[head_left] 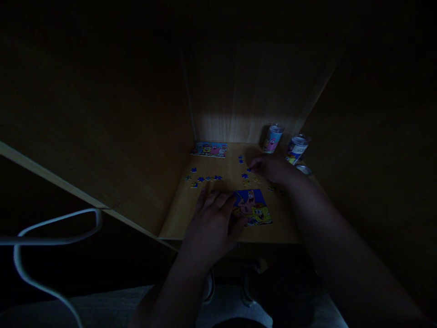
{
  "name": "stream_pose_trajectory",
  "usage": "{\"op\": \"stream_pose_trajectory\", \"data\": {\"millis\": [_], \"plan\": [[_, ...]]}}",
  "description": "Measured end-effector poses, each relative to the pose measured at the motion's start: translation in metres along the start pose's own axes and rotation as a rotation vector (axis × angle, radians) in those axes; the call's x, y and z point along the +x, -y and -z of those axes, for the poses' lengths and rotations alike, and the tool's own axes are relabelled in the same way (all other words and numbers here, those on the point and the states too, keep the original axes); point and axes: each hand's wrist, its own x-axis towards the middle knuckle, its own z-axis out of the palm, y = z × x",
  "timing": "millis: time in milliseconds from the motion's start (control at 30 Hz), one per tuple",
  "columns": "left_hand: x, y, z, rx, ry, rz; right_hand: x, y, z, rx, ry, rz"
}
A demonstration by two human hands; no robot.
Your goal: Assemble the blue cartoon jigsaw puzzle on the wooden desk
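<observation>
Resting with its fingers spread, the left hand (215, 216) overlapped the left side of a cartoon picture (257, 205) near the front of the wooden worktop (180, 215). The right hand (270, 167) reached past it, fingertips at a small blue puzzle piece (249, 170); whether they gripped it could not be told. Other loose pieces (200, 180) lay beyond the left hand. A cartoon strip (215, 149) lay along the back, left of a pink-and-blue canister (272, 141) and a second canister (296, 149).

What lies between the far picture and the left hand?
In the head view, a few puzzle pieces, some of them blue, lie between the far picture and the left hand.
</observation>
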Motion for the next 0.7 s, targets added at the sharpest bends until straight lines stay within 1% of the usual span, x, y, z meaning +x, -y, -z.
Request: {"op": "stream_pose_trajectory", "data": {"millis": [200,333,533,633,700], "plan": [[0.0,0.0,0.0,0.0,0.012,-0.007,-0.001,0.004,0.002,-0.026,-0.003,-0.03],[-0.001,0.001,0.0,0.0,0.015,-0.015,-0.003,0.01,0.004,-0.006,0.027,-0.032],[0.0,0.0,0.0,0.017,0.021,-0.004,-0.002,0.013,0.007,-0.111,-0.045,-0.085],[0.0,0.0,0.0,0.009,0.024,-0.003,-0.002,0.015,0.008,-0.102,-0.088,-0.085],[0.0,0.0,0.0,-0.003,0.024,-0.007,-0.002,0.018,0.007,-0.074,-0.05,-0.071]]}}
